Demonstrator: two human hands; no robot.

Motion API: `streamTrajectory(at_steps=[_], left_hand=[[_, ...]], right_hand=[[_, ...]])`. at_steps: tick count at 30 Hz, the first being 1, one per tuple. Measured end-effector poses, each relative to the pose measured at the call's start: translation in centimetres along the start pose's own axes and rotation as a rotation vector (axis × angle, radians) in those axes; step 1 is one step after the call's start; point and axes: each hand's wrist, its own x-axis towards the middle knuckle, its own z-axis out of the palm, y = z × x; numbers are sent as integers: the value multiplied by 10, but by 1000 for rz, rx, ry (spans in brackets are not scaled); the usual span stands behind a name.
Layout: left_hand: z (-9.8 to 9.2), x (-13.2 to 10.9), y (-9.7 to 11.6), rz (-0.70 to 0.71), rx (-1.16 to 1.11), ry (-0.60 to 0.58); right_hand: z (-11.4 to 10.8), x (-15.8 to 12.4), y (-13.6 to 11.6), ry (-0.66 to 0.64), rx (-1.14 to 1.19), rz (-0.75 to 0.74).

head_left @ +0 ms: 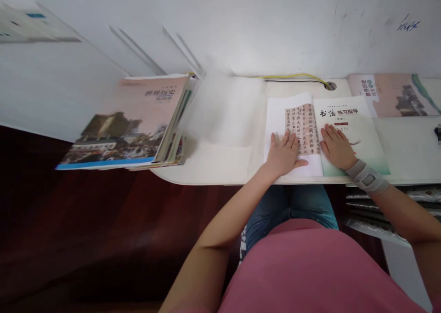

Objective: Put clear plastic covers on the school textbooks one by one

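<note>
Booklet (317, 120), apparently spread open with both covers facing up, on the white desk (213, 168) close to its front edge. Calligraphy columns on the left side, title characters on the right, spine between. Left hand (283, 154) flat on the calligraphy side, fingers slightly apart, thumb out towards the spine. Right hand (337, 145) likewise flat on the title cover, fingers slanted up and inward, grey wristband (368, 177) behind it. Both hands unclenched, with nothing gripped; pressure against the paper impossible to tell. Step in hand, judging by the palms: probably pressing or smoothing the booklet flat. For the next move, a likely need for even palms either side of the spine, without dragging or creasing the covers. Just left of the booklet, a pale sheet (223, 110), too blurred to identify. Farther left, a stack of books (124, 120), pink cover on top. Behind to the right, a pink book (403, 94) near the title cover. At the back, a yellow cable (296, 75) leading to a round hole (330, 86).
</note>
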Motion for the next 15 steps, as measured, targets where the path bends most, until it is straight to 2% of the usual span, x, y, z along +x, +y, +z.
streamTrajectory(at_steps=[3, 9, 15], left_hand=[[0, -1, 6, -12, 7, -5], [-2, -16, -5, -25, 55, -29], [-14, 0, -5, -39, 43, -71]], right_hand=[[1, 0, 1, -3, 4, -8], [1, 0, 0, 18, -13, -9], [-1, 1, -2, -33, -33, -4]])
